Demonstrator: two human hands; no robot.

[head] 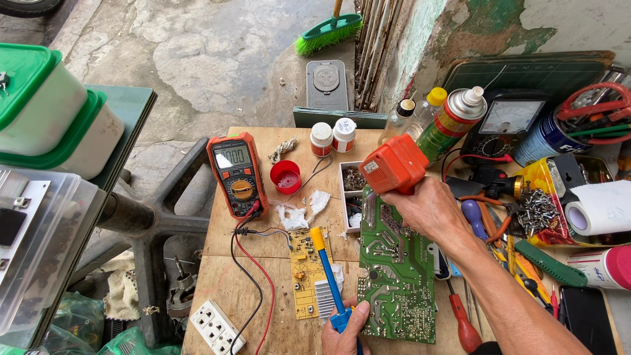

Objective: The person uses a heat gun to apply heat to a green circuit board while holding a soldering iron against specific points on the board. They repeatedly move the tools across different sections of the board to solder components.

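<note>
Green circuit board [396, 276]: lies solder-side up on the wooden tabletop [217, 263]. Our right hand [430, 210] grips the orange soldering gun [393, 164]; left hand [343, 332] grips a blue-and-yellow desoldering pump [328, 276]. We steady both tips before touching joints.

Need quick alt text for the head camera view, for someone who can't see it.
Over a wooden workbench, the right hand holds an orange soldering gun above a green circuit board; the left hand grips a blue-and-yellow tool. An orange multimeter lies to the left.
</note>
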